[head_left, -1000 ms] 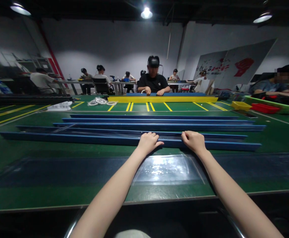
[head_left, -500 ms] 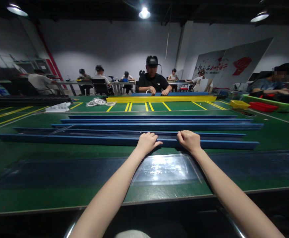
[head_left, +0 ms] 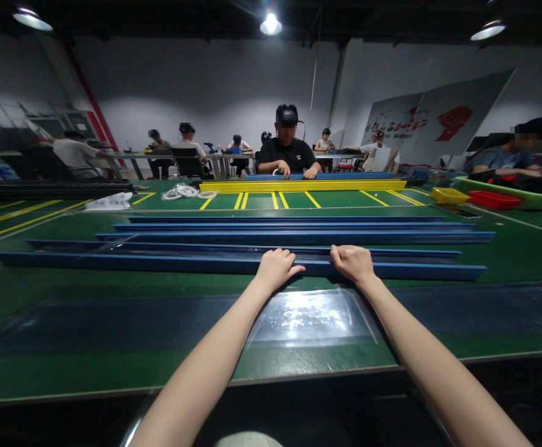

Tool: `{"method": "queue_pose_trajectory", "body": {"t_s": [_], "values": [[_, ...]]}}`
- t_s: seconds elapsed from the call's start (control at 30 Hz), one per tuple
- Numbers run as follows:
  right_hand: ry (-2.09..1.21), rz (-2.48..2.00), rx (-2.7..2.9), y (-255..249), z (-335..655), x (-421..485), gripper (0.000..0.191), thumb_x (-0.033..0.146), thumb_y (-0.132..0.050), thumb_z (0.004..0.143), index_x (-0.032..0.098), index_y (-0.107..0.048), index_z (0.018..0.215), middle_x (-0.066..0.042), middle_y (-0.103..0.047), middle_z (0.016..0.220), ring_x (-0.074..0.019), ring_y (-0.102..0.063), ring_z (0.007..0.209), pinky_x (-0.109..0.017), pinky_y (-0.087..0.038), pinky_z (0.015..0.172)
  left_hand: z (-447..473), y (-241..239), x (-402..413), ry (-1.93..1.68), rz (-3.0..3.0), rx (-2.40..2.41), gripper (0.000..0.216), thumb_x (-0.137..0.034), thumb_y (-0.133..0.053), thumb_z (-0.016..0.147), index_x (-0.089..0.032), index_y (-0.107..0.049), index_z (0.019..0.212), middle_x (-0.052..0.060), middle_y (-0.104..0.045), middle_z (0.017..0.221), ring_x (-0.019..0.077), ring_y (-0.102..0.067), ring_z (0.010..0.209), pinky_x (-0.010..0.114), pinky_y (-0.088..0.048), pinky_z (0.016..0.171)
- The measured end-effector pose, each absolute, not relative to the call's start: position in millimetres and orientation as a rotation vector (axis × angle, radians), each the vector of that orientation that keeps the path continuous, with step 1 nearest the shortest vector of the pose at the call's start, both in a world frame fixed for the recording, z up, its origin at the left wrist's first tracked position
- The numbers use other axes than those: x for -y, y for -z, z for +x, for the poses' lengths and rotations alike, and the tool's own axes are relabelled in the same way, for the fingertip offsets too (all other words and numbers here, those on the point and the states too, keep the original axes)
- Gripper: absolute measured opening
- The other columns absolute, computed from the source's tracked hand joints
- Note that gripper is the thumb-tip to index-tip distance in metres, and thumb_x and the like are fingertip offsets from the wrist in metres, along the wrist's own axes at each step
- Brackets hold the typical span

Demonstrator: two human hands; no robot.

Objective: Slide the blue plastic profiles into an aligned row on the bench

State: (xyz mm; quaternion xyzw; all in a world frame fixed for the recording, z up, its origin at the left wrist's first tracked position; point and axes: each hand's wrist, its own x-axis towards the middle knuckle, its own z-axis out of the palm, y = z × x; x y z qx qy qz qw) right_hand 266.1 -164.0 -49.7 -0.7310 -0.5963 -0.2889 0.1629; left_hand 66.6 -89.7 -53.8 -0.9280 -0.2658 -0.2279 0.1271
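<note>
A long blue channel (head_left: 135, 263) lies across the green table in front of me, with some clear film showing inside it toward the left. My left hand (head_left: 276, 268) is closed over its near wall, fingers curled into the channel and thumb stretched out to the right along the near side. A short way to the right, my right hand (head_left: 353, 263) is also closed on the channel, its fingers bent and thumb against them; the fingertips are partly hidden. Between my forearms and beyond them, a clear plastic sheet (head_left: 159, 320) lies flat and reflects the lamp.
Several more blue channels (head_left: 298, 237) lie parallel behind. Farther back, a co-worker (head_left: 287, 155) handles a blue strip behind a yellow channel (head_left: 308, 185). Coiled white cord (head_left: 180, 192) lies left; yellow (head_left: 448, 197), red (head_left: 493, 200) and green trays (head_left: 538, 200) stand right.
My right hand has shifted very slightly left along the blue channel. My left hand and the channel look unmoved. Across the table, the co-worker's hands have moved a little.
</note>
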Motion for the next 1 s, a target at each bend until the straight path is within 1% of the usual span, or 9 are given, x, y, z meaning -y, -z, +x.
{"method": "queue_pose_trajectory", "body": {"t_s": [0.2, 0.5, 0.7, 1.0], "values": [[0.8, -2.121, 1.665, 50.1, 265.8, 163.7, 0.049, 0.035, -0.029, 0.083, 0.017, -0.065, 0.055, -0.006, -0.066, 0.062, -0.0133, -0.056, 0.054, -0.024, -0.02, 0.047, 66.3, 53.8, 89.3, 0.667, -2.701, 0.764, 0.038, -0.051, -0.043, 0.079, -0.016, -0.057, 0.076, 0.005, -0.062, 0.082, 0.0175, -0.055, 0.079, 0.026, -0.034, 0.061], [0.774, -2.137, 1.633, 49.8, 266.2, 164.4, 0.05, 0.034, -0.028, 0.083, 0.016, -0.065, 0.054, -0.007, -0.066, 0.062, -0.0136, -0.056, 0.053, -0.025, -0.02, 0.047, 65.5, 48.9, 92.5, 0.616, -2.751, 0.817, 0.037, -0.051, -0.043, 0.08, -0.017, -0.058, 0.076, 0.003, -0.065, 0.08, 0.0164, -0.057, 0.076, 0.025, -0.034, 0.06], [0.771, -2.129, 1.63, 49.1, 265.7, 164.9, 0.049, 0.033, -0.03, 0.082, 0.016, -0.064, 0.052, -0.007, -0.065, 0.06, -0.0131, -0.055, 0.052, -0.025, -0.021, 0.047, 65.3, 47.1, 92.6, 0.598, -2.75, 0.835, 0.04, -0.052, -0.041, 0.08, -0.017, -0.059, 0.073, 0.004, -0.065, 0.075, 0.017, -0.058, 0.073, 0.025, -0.035, 0.059], [0.741, -2.154, 1.631, 49.0, 266.2, 164.7, 0.049, 0.034, -0.029, 0.083, 0.016, -0.066, 0.056, -0.008, -0.066, 0.062, -0.0141, -0.055, 0.053, -0.025, -0.02, 0.047, 65.5, 45.4, 91.4, 0.561, -2.765, 0.835, 0.04, -0.053, -0.04, 0.08, -0.018, -0.059, 0.074, 0.004, -0.065, 0.076, 0.0164, -0.058, 0.073, 0.023, -0.036, 0.059]]}}
